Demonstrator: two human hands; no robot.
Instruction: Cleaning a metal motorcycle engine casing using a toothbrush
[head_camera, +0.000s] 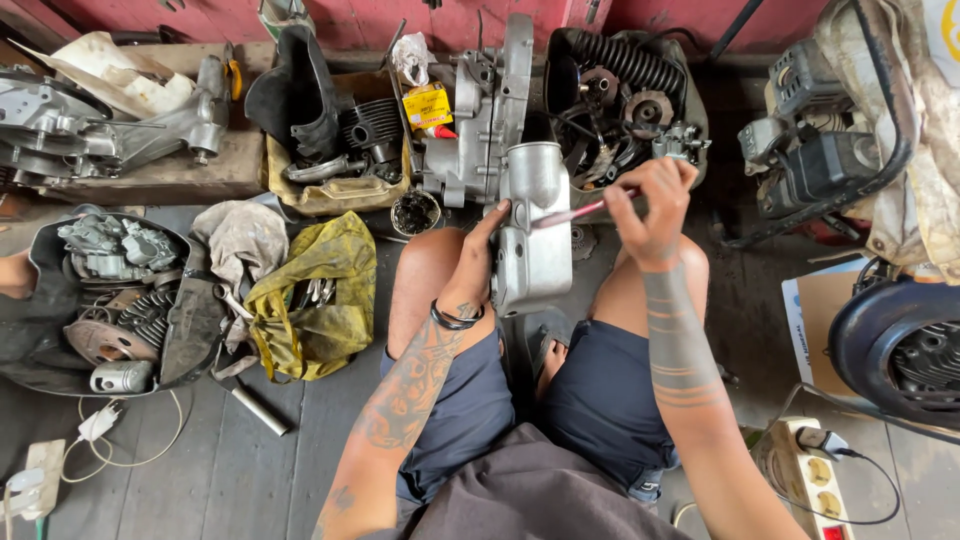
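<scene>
I sit on the floor with a silver metal engine cover (530, 225) standing upright between my knees. My left hand (478, 262) grips its left edge and steadies it. My right hand (650, 205) is closed on a thin red-handled tool (575, 213), whose tip rests against the upper part of the cover. Both forearms are tattooed, and a black band circles my left wrist.
An engine casing (480, 100) and a tub of black parts (620, 100) lie ahead. A yellow bag of tools (315, 300) and a black tray of parts (120, 300) sit left. A power strip (815, 480) lies lower right, an engine (830, 150) at right.
</scene>
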